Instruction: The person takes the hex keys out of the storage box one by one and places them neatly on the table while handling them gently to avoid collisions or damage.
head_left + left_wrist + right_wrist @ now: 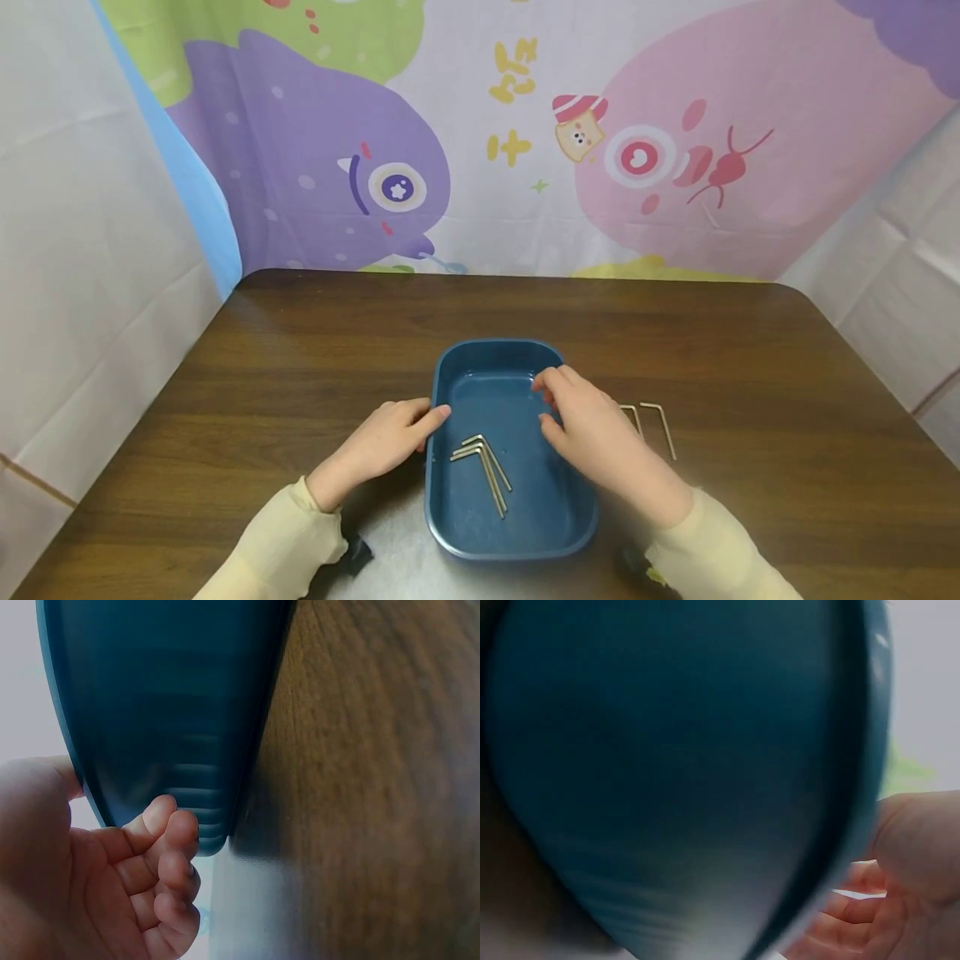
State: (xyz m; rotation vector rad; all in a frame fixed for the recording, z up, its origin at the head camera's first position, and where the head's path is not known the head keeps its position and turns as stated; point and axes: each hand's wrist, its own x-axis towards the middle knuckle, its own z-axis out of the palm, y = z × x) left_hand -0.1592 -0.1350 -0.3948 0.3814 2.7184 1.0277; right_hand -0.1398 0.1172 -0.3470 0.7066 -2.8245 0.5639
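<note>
A deep blue rectangular tray (pixel 468 396) stands on the table. Inside it, toward the left, lie three L-shaped hex keys (pixel 492 482) fanned over one another. My left hand (pixel 384 437) grips the tray's left side, its thumb over the rim and its curled fingers against the outer wall in the left wrist view. Above the tray's right rim hovers my right hand (pixel 600 429), fingers loosely bent and apart, with no object visible between them. Right of that hand, a hex key (pixel 667 433) lies on the table beside another hex key (pixel 637 419), partly hidden by the hand.
The brown wooden table (pixel 337 333) extends around the tray. A cartoon-printed cloth (pixel 510 208) hangs behind its back edge, and pale cloth (pixel 97 275) covers the left side. A small dark object (pixel 358 556) shows beside the left sleeve.
</note>
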